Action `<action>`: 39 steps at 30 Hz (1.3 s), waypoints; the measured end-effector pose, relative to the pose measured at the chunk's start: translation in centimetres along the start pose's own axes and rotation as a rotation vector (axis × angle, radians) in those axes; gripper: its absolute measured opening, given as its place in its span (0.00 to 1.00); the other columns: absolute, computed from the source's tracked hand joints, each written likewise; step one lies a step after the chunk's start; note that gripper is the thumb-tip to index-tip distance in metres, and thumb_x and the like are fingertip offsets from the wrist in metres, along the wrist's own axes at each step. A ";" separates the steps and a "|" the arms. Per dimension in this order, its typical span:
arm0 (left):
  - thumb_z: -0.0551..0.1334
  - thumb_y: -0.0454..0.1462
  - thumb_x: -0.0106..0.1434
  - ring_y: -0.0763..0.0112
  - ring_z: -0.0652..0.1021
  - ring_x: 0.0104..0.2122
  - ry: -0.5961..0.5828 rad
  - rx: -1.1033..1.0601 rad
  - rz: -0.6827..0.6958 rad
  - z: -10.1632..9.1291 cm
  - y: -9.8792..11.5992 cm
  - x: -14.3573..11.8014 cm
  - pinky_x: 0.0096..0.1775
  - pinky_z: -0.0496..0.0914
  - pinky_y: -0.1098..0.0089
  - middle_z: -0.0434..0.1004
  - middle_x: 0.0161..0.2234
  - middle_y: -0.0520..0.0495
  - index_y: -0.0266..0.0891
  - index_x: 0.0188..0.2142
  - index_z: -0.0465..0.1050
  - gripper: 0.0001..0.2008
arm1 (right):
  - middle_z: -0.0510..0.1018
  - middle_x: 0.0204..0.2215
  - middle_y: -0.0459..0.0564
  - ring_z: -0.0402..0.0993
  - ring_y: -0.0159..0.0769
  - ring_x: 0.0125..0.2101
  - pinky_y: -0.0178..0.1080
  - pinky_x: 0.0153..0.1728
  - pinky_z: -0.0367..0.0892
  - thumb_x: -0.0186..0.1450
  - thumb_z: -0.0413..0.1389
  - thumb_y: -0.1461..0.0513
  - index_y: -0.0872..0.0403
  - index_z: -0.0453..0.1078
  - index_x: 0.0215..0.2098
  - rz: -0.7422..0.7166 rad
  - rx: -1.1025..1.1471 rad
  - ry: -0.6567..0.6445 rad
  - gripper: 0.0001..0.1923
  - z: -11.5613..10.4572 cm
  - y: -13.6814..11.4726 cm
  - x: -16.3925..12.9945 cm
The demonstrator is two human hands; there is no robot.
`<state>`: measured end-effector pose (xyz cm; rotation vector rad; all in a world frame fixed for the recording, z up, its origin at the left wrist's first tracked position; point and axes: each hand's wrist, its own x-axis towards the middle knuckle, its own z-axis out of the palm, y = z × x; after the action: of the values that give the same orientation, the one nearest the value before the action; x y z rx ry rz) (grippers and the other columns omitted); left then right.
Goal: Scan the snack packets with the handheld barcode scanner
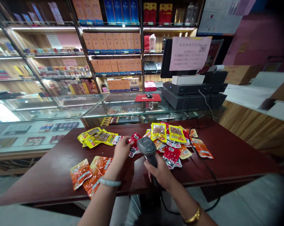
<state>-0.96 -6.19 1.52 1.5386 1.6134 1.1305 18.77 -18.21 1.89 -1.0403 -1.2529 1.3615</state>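
My right hand (157, 169) is wrapped round the handle of a dark grey barcode scanner (146, 146), held upright above the table's near edge. Between the fingers of my left hand (123, 147) is a red and white snack packet (134, 142), just left of the scanner head. Part of that packet is hidden by the fingers and the scanner. Yellow snack packets (104, 137) lie beyond my left hand. Orange snack packets (81, 172) are spread to the left of my left forearm. On the right is a mixed heap of yellow, red and orange packets (172, 153).
The scanner's black cable (210, 171) loops over the right side of the dark red table (50, 172). Behind stands a glass counter (97, 111) with a mouse (149, 95), a monitor (166, 59) and a black cash drawer (191, 99). Shelves of boxes (113, 42) line the wall.
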 end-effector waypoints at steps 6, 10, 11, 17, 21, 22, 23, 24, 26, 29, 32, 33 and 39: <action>0.75 0.37 0.50 0.67 0.79 0.25 -0.007 -0.447 -0.191 2.4 -0.3 0.9 0.33 0.73 0.68 0.80 0.25 0.49 0.36 0.40 0.77 0.17 | 0.67 0.18 0.34 0.63 0.27 0.12 0.32 0.15 0.62 0.61 0.65 0.49 0.50 0.63 0.38 -0.004 0.013 0.008 0.19 0.0 0.4 -0.1; 0.76 0.36 0.48 0.68 0.81 0.29 0.043 -0.630 -0.171 4.3 0.8 1.1 0.38 0.75 0.67 0.83 0.30 0.46 0.35 0.41 0.78 0.20 | 0.67 0.19 0.35 0.63 0.27 0.13 0.33 0.16 0.62 0.61 0.65 0.49 0.50 0.65 0.40 0.005 0.012 0.028 0.20 -0.4 0.8 -0.1; 0.77 0.36 0.48 0.67 0.82 0.32 0.038 -0.649 -0.152 5.0 1.2 1.1 0.39 0.76 0.67 0.84 0.33 0.44 0.34 0.42 0.79 0.21 | 0.67 0.19 0.36 0.63 0.28 0.13 0.33 0.16 0.62 0.62 0.66 0.49 0.50 0.66 0.41 0.002 0.006 0.032 0.19 -0.5 0.8 -0.2; 0.75 0.39 0.56 0.49 0.83 0.52 -0.095 -0.447 -0.126 8.5 2.6 1.1 0.49 0.76 0.58 0.86 0.47 0.35 0.35 0.57 0.79 0.30 | 0.72 0.20 0.40 0.71 0.35 0.20 0.37 0.23 0.68 0.62 0.67 0.50 0.51 0.69 0.41 -0.062 -0.037 0.076 0.18 -1.3 0.8 -0.2; 0.70 0.37 0.62 0.48 0.66 0.71 -0.048 -0.190 0.005 5.7 1.8 1.3 0.65 0.65 0.55 0.78 0.62 0.33 0.40 0.58 0.81 0.24 | 0.70 0.19 0.39 0.68 0.33 0.18 0.36 0.22 0.67 0.63 0.66 0.50 0.51 0.68 0.39 -0.053 -0.038 0.052 0.17 -1.4 0.8 -0.2; 0.67 0.39 0.65 0.49 0.67 0.70 -0.054 -0.099 0.041 4.2 1.5 1.4 0.65 0.64 0.56 0.77 0.63 0.34 0.39 0.58 0.80 0.22 | 0.69 0.19 0.38 0.66 0.32 0.17 0.35 0.21 0.66 0.63 0.66 0.51 0.51 0.67 0.39 -0.051 -0.038 0.048 0.17 -1.4 0.8 -0.2; 0.64 0.40 0.67 0.50 0.70 0.68 -0.053 0.023 0.071 2.7 1.1 1.6 0.65 0.65 0.56 0.78 0.62 0.34 0.38 0.59 0.80 0.21 | 0.68 0.18 0.37 0.65 0.31 0.16 0.35 0.20 0.65 0.63 0.65 0.51 0.51 0.67 0.39 -0.048 -0.035 0.044 0.17 -1.3 0.8 -0.2; 0.62 0.40 0.69 0.50 0.74 0.65 -0.045 0.172 0.080 1.1 0.8 1.7 0.64 0.66 0.57 0.79 0.61 0.33 0.37 0.59 0.79 0.22 | 0.67 0.17 0.36 0.64 0.30 0.15 0.35 0.19 0.64 0.63 0.65 0.51 0.51 0.66 0.39 -0.043 -0.030 0.039 0.17 -1.2 0.8 -0.1; 0.61 0.41 0.69 0.48 0.76 0.62 0.010 0.530 0.079 -1.7 0.2 2.1 0.64 0.65 0.56 0.79 0.60 0.31 0.34 0.61 0.77 0.24 | 0.66 0.16 0.35 0.62 0.29 0.13 0.34 0.17 0.62 0.62 0.64 0.50 0.51 0.65 0.40 -0.024 -0.015 0.019 0.18 -0.9 0.8 0.0; 0.63 0.47 0.67 0.41 0.74 0.62 0.038 0.955 0.008 -4.5 -0.5 2.9 0.62 0.65 0.53 0.77 0.60 0.26 0.29 0.61 0.76 0.29 | 0.66 0.15 0.33 0.62 0.29 0.11 0.33 0.16 0.61 0.62 0.64 0.49 0.50 0.64 0.41 0.003 0.002 -0.014 0.19 -0.3 0.9 0.1; 0.60 0.55 0.67 0.38 0.73 0.61 0.011 1.089 -0.086 -5.3 -1.1 3.8 0.59 0.66 0.53 0.75 0.60 0.23 0.27 0.59 0.75 0.35 | 0.67 0.15 0.33 0.62 0.28 0.11 0.32 0.15 0.60 0.62 0.65 0.48 0.50 0.64 0.41 0.021 0.015 -0.022 0.21 0.0 1.1 0.1; 0.59 0.56 0.67 0.38 0.73 0.62 0.005 1.101 -0.104 -5.3 -1.3 4.0 0.59 0.66 0.54 0.75 0.61 0.23 0.27 0.59 0.75 0.35 | 0.67 0.15 0.33 0.62 0.28 0.11 0.32 0.15 0.60 0.61 0.65 0.47 0.50 0.64 0.41 0.030 0.017 -0.017 0.21 0.1 1.2 0.1; 0.69 0.52 0.59 0.37 0.73 0.62 -0.031 1.075 -0.155 -4.4 -2.1 5.3 0.58 0.67 0.55 0.74 0.60 0.18 0.25 0.58 0.72 0.37 | 0.68 0.15 0.33 0.61 0.27 0.11 0.32 0.15 0.60 0.60 0.65 0.47 0.50 0.63 0.40 0.054 0.024 0.039 0.22 -0.5 2.6 0.7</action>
<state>-6.43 -1.56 2.21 1.9402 2.4390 0.0700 18.88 -17.46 -0.72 -1.0859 -1.1851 1.3876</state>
